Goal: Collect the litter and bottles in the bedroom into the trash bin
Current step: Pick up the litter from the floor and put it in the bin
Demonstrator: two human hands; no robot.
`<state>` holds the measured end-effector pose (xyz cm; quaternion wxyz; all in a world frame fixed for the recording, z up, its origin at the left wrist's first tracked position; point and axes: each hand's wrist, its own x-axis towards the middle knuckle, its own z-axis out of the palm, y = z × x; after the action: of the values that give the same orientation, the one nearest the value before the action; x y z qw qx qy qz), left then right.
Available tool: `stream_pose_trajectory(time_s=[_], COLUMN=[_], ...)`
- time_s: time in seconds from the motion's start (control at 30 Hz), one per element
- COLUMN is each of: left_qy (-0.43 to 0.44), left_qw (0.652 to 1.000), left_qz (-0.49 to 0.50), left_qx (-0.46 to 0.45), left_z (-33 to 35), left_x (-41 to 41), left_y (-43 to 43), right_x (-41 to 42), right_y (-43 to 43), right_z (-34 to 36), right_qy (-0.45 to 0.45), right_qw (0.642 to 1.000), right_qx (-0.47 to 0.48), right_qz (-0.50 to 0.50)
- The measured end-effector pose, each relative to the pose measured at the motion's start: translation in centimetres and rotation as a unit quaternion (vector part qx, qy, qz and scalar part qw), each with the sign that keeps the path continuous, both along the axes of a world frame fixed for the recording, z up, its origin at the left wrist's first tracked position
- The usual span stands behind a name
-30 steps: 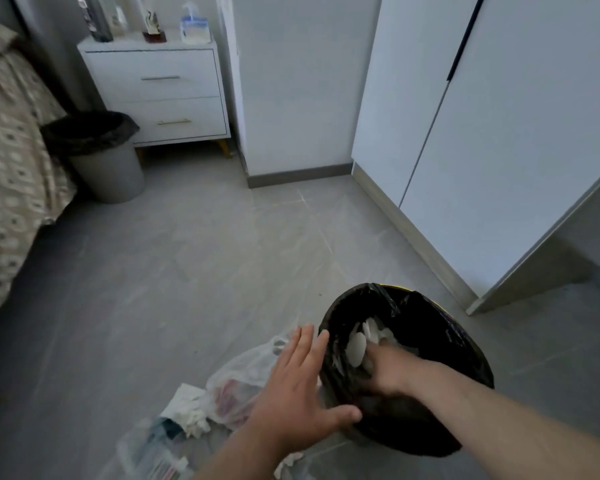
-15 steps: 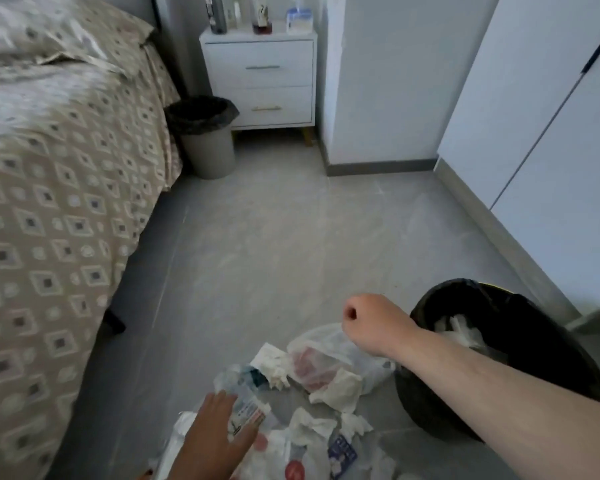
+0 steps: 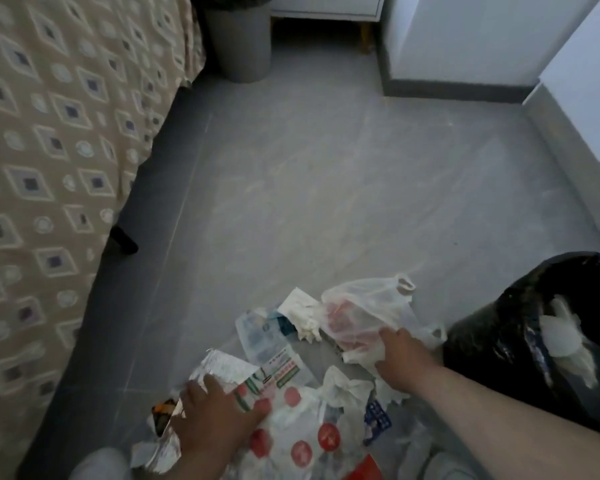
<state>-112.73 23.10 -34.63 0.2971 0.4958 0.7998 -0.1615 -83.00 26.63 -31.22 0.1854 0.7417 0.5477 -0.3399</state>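
Two bare hands dig into a heap of litter (image 3: pixel 284 372) on the grey tiled floor (image 3: pixel 326 185), just beside the trash bin (image 3: pixel 492 341).

The litter is soft and crumpled: a silvery foil wrapper (image 3: pixel 222 365), a glossy white bag with red spots (image 3: pixel 302 441), a thin translucent bag (image 3: pixel 364 306) with something red blurred inside, and torn paper. The left hand (image 3: pixel 215 414) lies spread on the foil wrapper and spotted bag, its fingers fairly straight. The right hand (image 3: pixel 400 355) has its fingers curled into a wad of white tissue (image 3: pixel 361 355) at the translucent bag's edge. The round bin wears a shiny, wrinkled black liner and holds pale paper; the frame's right edge cuts it off. A diamond-patterned bed cover (image 3: pixel 49 133) hangs at left. A second grey bin (image 3: pixel 238 39) stands well apart, its top cropped. Print on the wrappers is unreadable.
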Motion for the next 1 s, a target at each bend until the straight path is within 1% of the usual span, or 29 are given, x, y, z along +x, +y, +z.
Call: stream_pose_trajectory(time_s=[0.13,0.3,0.37,0.43,0.5,0.57,0.63,0.67,0.73,0.8,0.9,0.93,1.0], left_qy=[0.012,-0.042,-0.042,-0.034,-0.033,-0.021,-0.011,-0.012,-0.032,-0.05,-0.048,-0.051,-0.072], left_qw=[0.993,0.978,0.976,0.98,0.972,0.965,0.966,0.967,0.962,0.955,0.937,0.936,0.942], left_qz=[-0.087,-0.128,-0.147,-0.175,-0.228,-0.261,-0.257,-0.252,-0.256,-0.267,-0.298,-0.303,-0.296], left_qx=[0.079,0.161,0.153,0.089,0.035,0.012,0.004,0.018,0.091,0.119,0.174,0.172,0.14], left_z=[-1.8,-1.6,-1.6,-1.5,-1.1,-1.4,-2.0,-2.6,-3.4,-3.7,-2.9,-1.9,-0.2], left_x=[0.1,0.4,0.7,1.0,1.6,1.9,2.0,2.0,1.7,1.1,0.5,0.6,0.8], left_y=[-0.2,0.0,-0.1,-0.3,-0.6,-1.2,-1.6,-1.8,-1.9,-1.4,0.0,0.7,1.7], right_x=[-0.2,-0.4,-0.3,-0.3,-0.2,-0.1,0.1,0.2,0.4,0.7,1.0,1.1,1.1], right_y=[-0.8,-1.3,-1.5,-1.8,-2.2,-2.6,-2.9,-3.0,-3.1,-3.2,-3.2,-3.0,-2.4], right_z=[-1.7,-2.4,-2.7,-3.0,-3.4,-3.8,-4.2,-4.4,-4.5,-4.5,-4.2,-3.9,-2.7], right_qy=[0.015,0.023,0.028,0.037,0.049,0.054,0.054,0.055,0.044,0.027,0.015,0.026,0.076], right_qw=[1.0,0.998,0.997,0.997,0.997,0.997,0.997,0.996,0.996,0.995,0.993,0.993,0.993], right_qx=[-0.009,0.007,0.007,0.005,0.003,0.007,0.022,0.03,0.041,0.041,0.048,0.056,0.066], right_qz=[0.007,0.059,0.065,0.06,0.054,0.051,0.056,0.056,0.064,0.087,0.103,0.097,0.062])
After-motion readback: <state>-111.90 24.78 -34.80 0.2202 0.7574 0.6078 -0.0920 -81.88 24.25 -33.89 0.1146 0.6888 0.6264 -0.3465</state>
